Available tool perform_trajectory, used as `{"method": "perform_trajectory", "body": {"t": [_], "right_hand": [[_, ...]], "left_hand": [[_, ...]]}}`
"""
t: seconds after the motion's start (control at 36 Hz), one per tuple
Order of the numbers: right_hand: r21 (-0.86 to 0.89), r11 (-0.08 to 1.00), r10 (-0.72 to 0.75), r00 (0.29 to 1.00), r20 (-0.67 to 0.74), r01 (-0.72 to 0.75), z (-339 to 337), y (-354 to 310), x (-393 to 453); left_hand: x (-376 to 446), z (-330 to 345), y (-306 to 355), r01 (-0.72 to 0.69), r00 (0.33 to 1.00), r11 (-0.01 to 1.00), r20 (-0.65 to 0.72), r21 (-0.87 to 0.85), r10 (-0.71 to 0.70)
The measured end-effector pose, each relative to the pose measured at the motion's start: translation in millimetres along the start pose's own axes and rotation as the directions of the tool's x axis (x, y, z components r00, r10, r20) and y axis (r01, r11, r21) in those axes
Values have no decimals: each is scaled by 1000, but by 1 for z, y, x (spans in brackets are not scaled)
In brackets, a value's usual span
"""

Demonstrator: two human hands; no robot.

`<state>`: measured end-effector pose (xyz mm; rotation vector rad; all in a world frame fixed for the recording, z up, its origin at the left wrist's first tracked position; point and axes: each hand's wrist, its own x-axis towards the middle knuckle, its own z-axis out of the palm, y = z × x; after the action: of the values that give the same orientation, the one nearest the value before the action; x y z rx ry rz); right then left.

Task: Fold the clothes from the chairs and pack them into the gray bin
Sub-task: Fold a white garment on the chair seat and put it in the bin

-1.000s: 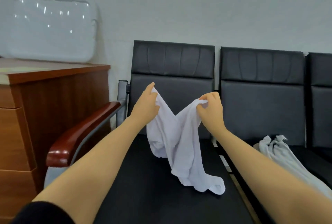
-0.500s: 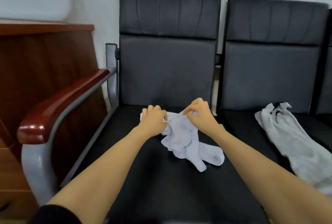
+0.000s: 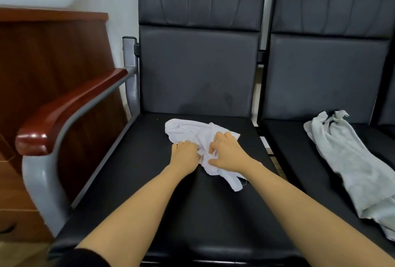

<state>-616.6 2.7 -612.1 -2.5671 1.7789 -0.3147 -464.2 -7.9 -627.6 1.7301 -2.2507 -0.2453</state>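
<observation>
**A:** White knit cloth (image 3: 192,133), thin and soft, lies rumpled on the black seat (image 3: 132,181) of the near chair. Smooth leather-look padding, stitched panels on the backrest.

**B:** Hands?

**A:** Both are on the cloth's near half. Left hand (image 3: 184,155) has its fingers curled at the bunched edge; right hand (image 3: 228,155) is just beside it, fingers bent and pinching a wad of fabric. One narrow tail trails out under the right wrist.

**B:** Versus a second ago?

**A:** Then the cloth was held up in the air between both hands, hanging in a V. Now it is down flat on the seat, with the hands close together instead of apart.

**B:** Anything else?

**A:** Grey garment (image 3: 350,159), heavier and creased, stretched long on the next seat, well right of the right hand, unmoved. Glossy red-brown wooden armrest (image 3: 64,112) on a grey metal frame left of the left hand.
</observation>
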Motion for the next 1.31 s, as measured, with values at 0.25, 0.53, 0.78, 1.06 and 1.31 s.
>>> {"method": "perform_trajectory", "body": {"t": [0.25, 0.53, 0.78, 1.06, 1.31], "right_hand": [[348, 928, 239, 927, -288, -131, -23, 7, 0], [345, 927, 343, 711, -614, -149, -72, 4, 3], [393, 906, 366, 754, -545, -156, -92, -4, 0], [507, 860, 397, 697, -597, -55, -115, -15, 2], [509, 853, 404, 762, -507, -114, -83, -8, 3]], "left_hand": [[4, -35, -3, 58, 961, 882, -214, -468, -176], [8, -114, 11, -233, 850, 769, -509, -596, -136], [10, -141, -3, -163, 787, 841, -582, -516, -205], [5, -158, -5, -228, 777, 904, -628, -362, -55], [18, -124, -29, -36, 962, 920, -263, -390, -74]]}}
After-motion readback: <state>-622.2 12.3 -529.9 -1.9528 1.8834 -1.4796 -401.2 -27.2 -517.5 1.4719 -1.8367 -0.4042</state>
